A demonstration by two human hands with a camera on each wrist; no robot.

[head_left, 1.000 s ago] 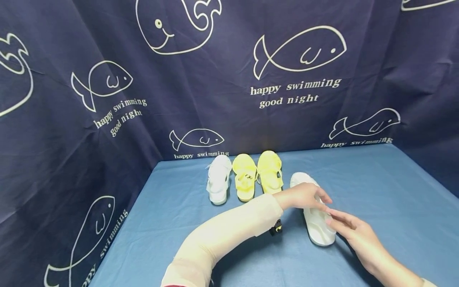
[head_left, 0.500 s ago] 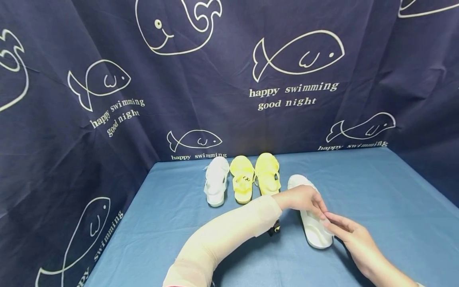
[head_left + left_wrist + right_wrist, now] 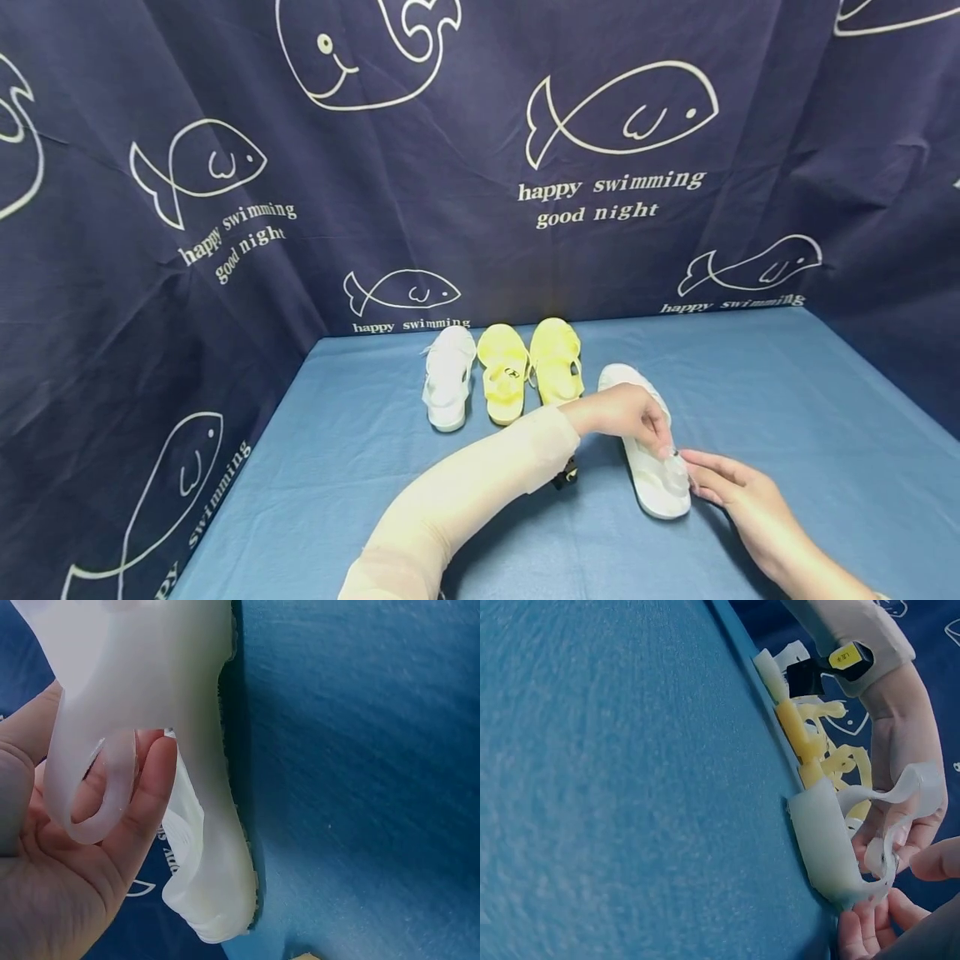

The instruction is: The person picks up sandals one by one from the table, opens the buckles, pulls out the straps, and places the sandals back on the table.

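A white sandal (image 3: pixel 641 471) lies on the table with its toe toward the back, between my two hands. My left hand (image 3: pixel 632 414) reaches over it and pinches its ankle strap (image 3: pixel 928 786). In the left wrist view, the looped strap (image 3: pixel 90 829) lies across the fingers (image 3: pixel 150 784). My right hand (image 3: pixel 746 492) is at the sandal's right side near the heel, holding the strap there between thumb and fingers. Several of its fingers (image 3: pixel 866 930) sit low beside the sole in the right wrist view. The fastening is partly hidden by the fingertips.
Left of this sandal, two yellow sandals (image 3: pixel 504 375) and another white sandal (image 3: pixel 448 379) stand side by side at the table's back. The left forearm's sleeve (image 3: pixel 472 492) crosses the blue table (image 3: pixel 585 550). A dark curtain (image 3: pixel 420 192) with fish drawings hangs behind.
My left hand's fingertips have drawn down toward the heel along the strap, and part of the strap now shows between both hands. The right hand has stayed almost in place.
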